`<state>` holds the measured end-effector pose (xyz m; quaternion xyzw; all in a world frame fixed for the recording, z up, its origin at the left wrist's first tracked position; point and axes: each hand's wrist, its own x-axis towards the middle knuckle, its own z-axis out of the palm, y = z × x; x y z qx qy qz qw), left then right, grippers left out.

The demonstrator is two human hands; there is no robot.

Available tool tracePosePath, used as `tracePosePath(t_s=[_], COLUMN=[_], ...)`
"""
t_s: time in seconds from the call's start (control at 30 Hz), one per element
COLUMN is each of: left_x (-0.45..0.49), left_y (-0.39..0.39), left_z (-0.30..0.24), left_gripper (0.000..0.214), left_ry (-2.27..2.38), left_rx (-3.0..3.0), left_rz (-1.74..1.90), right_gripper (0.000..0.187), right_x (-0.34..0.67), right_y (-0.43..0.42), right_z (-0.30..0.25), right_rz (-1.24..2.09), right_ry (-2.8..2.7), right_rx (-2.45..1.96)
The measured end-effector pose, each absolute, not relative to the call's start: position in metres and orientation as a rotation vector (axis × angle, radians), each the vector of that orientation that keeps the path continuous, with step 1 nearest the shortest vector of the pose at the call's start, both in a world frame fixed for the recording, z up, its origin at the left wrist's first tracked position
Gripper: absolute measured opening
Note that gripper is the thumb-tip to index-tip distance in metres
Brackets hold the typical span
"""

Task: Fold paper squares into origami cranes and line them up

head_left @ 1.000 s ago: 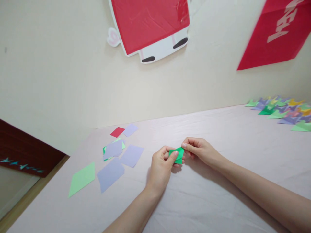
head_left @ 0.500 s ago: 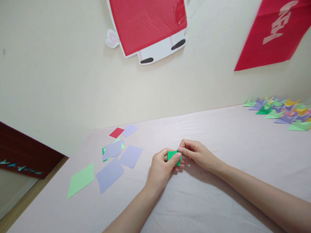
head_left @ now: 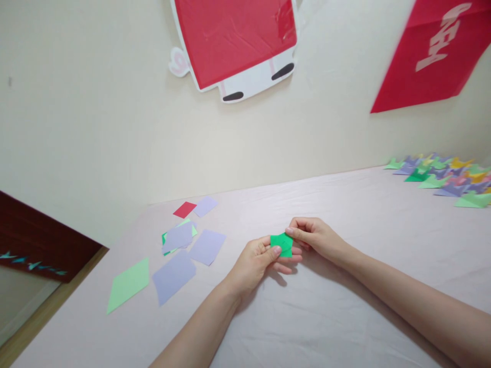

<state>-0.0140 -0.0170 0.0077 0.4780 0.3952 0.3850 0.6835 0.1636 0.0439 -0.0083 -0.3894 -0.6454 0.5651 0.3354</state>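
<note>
A small folded green paper (head_left: 281, 245) is gripped by the left hand (head_left: 253, 259), with the thumb on top and the fingers spread out below. Its top corner, at about one o'clock, is pinched by the right hand (head_left: 316, 237). The paper is held over a pale cloth (head_left: 307, 317).

Near nine o'clock, flat purple sheets (head_left: 207, 247) are spread out, and one is laid on top of green papers (head_left: 194, 231). A light green sheet (head_left: 128, 286) is seen farther out, between eight and nine o'clock. A red sheet (head_left: 184, 209) is seen between nine and ten. Near two o'clock, many folded papers (head_left: 433, 181) are set in rows. On the wall (head_left: 230, 153), a red-and-white cutout (head_left: 238, 46) is seen near twelve o'clock.
</note>
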Motion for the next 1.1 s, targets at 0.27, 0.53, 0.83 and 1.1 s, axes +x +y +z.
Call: tracePosePath(t_s=[0.27,0.53,0.83,1.1], left_x=[-0.023,-0.014,-0.025,-0.026], left_y=[-0.022,-0.024,-0.027,-0.035], left_z=[0.017,0.001,0.009,0.025], left_gripper=[0.007,0.016,0.031,0.036], left_ry=[1.606,1.765,1.422,1.494], left_rx=[1.992,2.526,2.336,2.349], left_rz=[0.939,0.515,0.55,0.249], right_gripper=[0.034,0.009,0.015,0.006], right_x=[0.164,0.157,0.162,0.155], right_y=[0.046,0.03,0.03,0.018], right_z=[-0.007,-0.002,-0.008,-0.006], right_rz=[1.455,0.859,0.469,0.167], right_ry=[-1.687,-2.133,-2.517,-2.602], right_rx=[-0.964,-0.864,-0.763,-0.682])
